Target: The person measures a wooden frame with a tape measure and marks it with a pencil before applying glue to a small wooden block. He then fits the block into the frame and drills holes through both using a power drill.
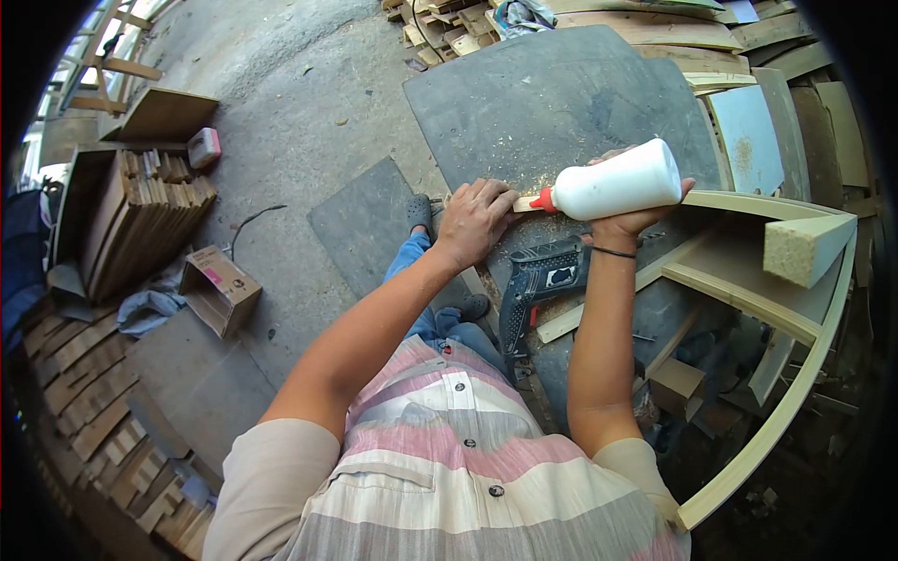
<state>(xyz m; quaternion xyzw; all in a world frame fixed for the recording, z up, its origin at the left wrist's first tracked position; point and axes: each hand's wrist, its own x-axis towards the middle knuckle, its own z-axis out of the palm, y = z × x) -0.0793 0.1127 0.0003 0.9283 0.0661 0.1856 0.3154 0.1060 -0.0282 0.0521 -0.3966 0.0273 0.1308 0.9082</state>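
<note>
R fingers (613, 155) snug round btl (619, 180), L fingers (494, 193) bent over wood strip (525, 204), grip unclear; drill label (561, 276), box print (239, 283) illegible.

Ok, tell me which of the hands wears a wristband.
The right hand, holding the white bottle with the red tip; a dark band circles its wrist. The left hand, at the wooden strip, has none.

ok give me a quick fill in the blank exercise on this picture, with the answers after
1. The right hand holds a white squeeze bottle whose nozzle is coloured ____.
2. The left hand is on a narrow strip made of ____.
3. In this view, the power drill shows between the left forearm and the ____ one.
4. The pink-marked cardboard box is on the picture's ____ side.

Missing words: red; wood; right; left
</note>
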